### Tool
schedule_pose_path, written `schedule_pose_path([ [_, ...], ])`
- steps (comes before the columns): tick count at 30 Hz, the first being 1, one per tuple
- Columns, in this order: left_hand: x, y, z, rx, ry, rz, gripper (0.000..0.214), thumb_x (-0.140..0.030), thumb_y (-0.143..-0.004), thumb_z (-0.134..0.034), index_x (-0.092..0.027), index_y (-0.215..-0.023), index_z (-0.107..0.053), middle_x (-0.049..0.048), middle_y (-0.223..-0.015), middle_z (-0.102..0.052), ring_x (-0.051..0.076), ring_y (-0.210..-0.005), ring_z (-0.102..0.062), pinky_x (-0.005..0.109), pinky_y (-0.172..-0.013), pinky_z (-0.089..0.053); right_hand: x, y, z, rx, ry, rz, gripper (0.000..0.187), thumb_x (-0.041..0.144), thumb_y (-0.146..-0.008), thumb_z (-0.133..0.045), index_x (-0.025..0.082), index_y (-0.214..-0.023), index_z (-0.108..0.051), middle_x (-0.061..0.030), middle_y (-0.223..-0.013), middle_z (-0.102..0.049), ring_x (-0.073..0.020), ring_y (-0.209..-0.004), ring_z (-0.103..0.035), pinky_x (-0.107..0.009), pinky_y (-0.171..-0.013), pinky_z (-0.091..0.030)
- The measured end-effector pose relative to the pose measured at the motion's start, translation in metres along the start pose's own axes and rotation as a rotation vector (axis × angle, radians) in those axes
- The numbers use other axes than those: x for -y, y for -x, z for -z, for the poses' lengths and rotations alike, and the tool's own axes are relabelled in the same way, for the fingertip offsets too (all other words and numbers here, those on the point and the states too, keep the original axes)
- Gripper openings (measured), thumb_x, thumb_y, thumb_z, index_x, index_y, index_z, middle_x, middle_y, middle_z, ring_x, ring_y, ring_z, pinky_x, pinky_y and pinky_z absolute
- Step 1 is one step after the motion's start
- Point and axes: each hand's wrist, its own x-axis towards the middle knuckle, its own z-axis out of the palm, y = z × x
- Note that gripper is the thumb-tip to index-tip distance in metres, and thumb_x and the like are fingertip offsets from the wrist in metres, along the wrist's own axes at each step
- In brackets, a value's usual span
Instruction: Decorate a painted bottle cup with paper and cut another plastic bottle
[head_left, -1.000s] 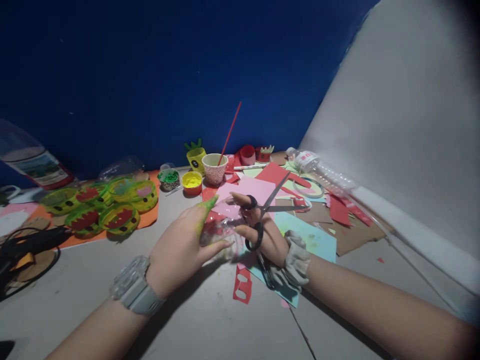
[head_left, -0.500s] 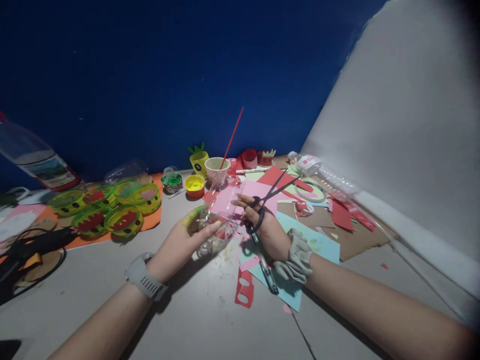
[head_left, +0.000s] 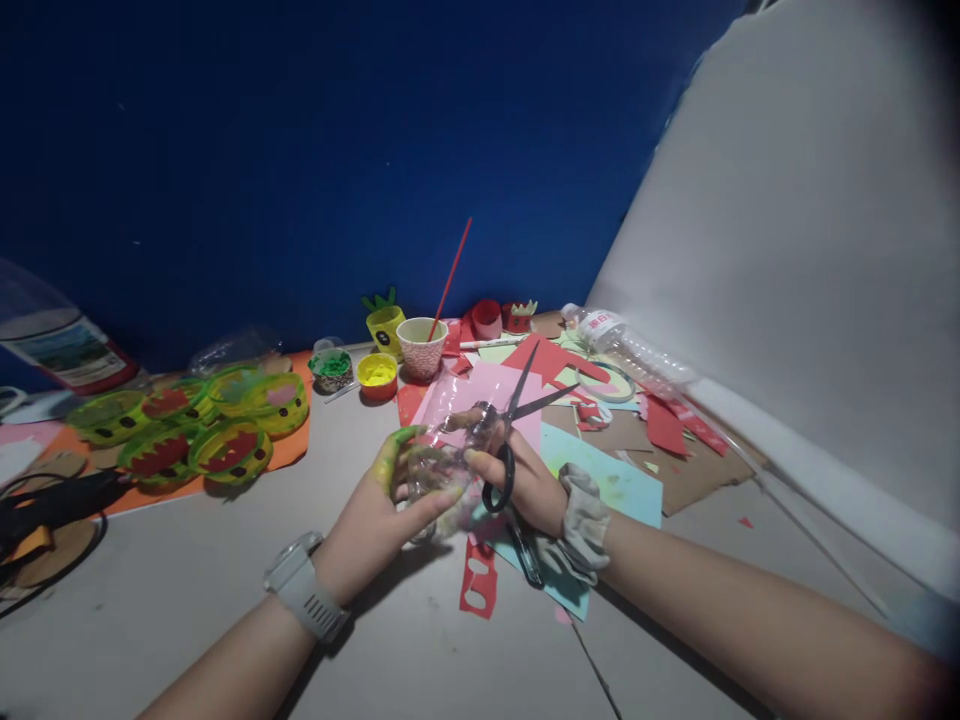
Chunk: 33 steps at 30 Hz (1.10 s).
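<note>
My left hand (head_left: 394, 505), its fingertips smeared green and yellow, is wrapped round a clear plastic bottle piece (head_left: 436, 468). My right hand (head_left: 534, 490) grips black scissors (head_left: 520, 400) by the handles, blades spread and pointing up and away to the right. Fingers of that hand also touch the bottle piece's right side. Under the hands lie a pink sheet (head_left: 517, 385) and a light blue sheet (head_left: 626, 480). A pen (head_left: 527, 555) rests beneath my right hand, close to a red paper scrap (head_left: 478, 580) with cut-out holes.
At left, several painted yellow-green rings (head_left: 229, 450) sit on orange paper (head_left: 296, 445), near a glue gun (head_left: 67, 500). Behind stand a green paint cup (head_left: 331, 370), a yellow paint cup (head_left: 377, 377) and a paper cup (head_left: 421, 350) with a red stick. A bottle (head_left: 630, 350) lies at right.
My right hand has come in against the bottle piece, its fingers now touching it. The scissors have turned more upright. The whole view has shifted slightly.
</note>
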Motion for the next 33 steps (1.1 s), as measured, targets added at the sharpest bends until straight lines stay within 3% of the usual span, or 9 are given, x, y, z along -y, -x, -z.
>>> schedule_pose_path([
  [3,-0.002,0.0,-0.001,0.015,0.029,0.017,0.049,-0.031,-0.075,-0.067,-0.022,-0.117,-0.042,0.0071,-0.11,-0.064,0.02,-0.101,-0.062,0.033,-0.085,-0.05,-0.002,-0.001,-0.001,0.018,-0.016,0.008,0.041,0.044,-0.08,-0.06,0.02,-0.113,-0.056,-0.0071,-0.108,-0.06,-0.0236,-0.103,-0.056,-0.038,-0.092,-0.042],
  [7,-0.002,-0.002,0.002,-0.091,0.121,0.02,0.031,-0.038,-0.081,-0.06,-0.02,-0.104,-0.049,0.0043,-0.098,-0.065,0.017,-0.092,-0.063,0.028,-0.082,-0.05,-0.006,-0.008,-0.003,0.013,-0.003,-0.056,0.042,0.047,-0.082,-0.056,0.019,-0.114,-0.053,-0.0075,-0.109,-0.06,-0.022,-0.102,-0.056,-0.036,-0.091,-0.043],
  [10,0.004,-0.004,0.007,-0.151,0.32,0.053,0.034,-0.05,-0.086,-0.047,-0.019,-0.101,-0.05,-0.0001,-0.076,-0.061,0.013,-0.069,-0.062,0.028,-0.069,-0.052,-0.002,-0.013,0.001,-0.001,0.072,-0.126,0.04,0.05,-0.086,-0.049,0.017,-0.108,-0.054,-0.0065,-0.093,-0.062,-0.0192,-0.081,-0.06,-0.033,-0.074,-0.047],
  [13,0.011,-0.006,0.01,-0.205,0.383,0.07,0.042,-0.053,-0.085,-0.047,-0.019,-0.109,-0.049,-0.0002,-0.072,-0.061,0.013,-0.065,-0.062,0.027,-0.064,-0.052,0.014,-0.015,0.009,0.115,0.182,-0.17,0.037,0.051,-0.085,-0.05,0.015,-0.093,-0.059,-0.0029,-0.072,-0.06,-0.0158,-0.059,-0.055,-0.029,-0.057,-0.043],
  [16,0.014,-0.01,0.012,-0.288,0.306,0.018,0.048,-0.053,-0.082,-0.052,-0.023,-0.119,-0.045,0.0048,-0.092,-0.067,0.017,-0.08,-0.066,0.029,-0.068,-0.054,0.033,-0.011,0.014,0.277,0.646,-0.136,0.036,0.053,-0.078,-0.059,0.017,-0.08,-0.059,-0.0032,-0.073,-0.059,-0.017,-0.065,-0.054,-0.028,-0.059,-0.039],
  [20,0.012,-0.015,0.018,-0.357,0.202,-0.127,0.046,-0.045,-0.083,-0.055,-0.023,-0.122,-0.044,0.0075,-0.121,-0.059,0.017,-0.111,-0.057,0.027,-0.091,-0.047,0.04,-0.002,0.009,0.298,1.077,-0.07,0.042,0.059,-0.074,-0.057,0.018,-0.069,-0.052,-0.003,-0.067,-0.053,-0.0164,-0.062,-0.047,-0.026,-0.056,-0.032],
  [25,0.014,-0.019,0.033,-0.363,-0.039,-0.216,0.059,-0.039,-0.082,-0.058,-0.02,-0.132,-0.034,0.0076,-0.106,-0.066,0.017,-0.097,-0.063,0.029,-0.086,-0.05,0.029,0.0,0.001,0.273,1.186,-0.037,0.041,0.059,-0.079,-0.05,0.018,-0.072,-0.051,-0.004,-0.068,-0.054,-0.0174,-0.064,-0.047,-0.026,-0.058,-0.031],
  [33,0.01,-0.023,0.034,-0.44,-0.174,-0.248,0.061,-0.028,-0.07,-0.071,-0.02,-0.123,-0.042,0.0076,-0.109,-0.064,0.019,-0.097,-0.064,0.031,-0.086,-0.05,0.026,-0.003,0.01,0.26,1.255,-0.019,0.041,0.057,-0.081,-0.047,0.018,-0.069,-0.05,-0.0042,-0.065,-0.055,-0.0168,-0.061,-0.045,-0.026,-0.058,-0.029],
])
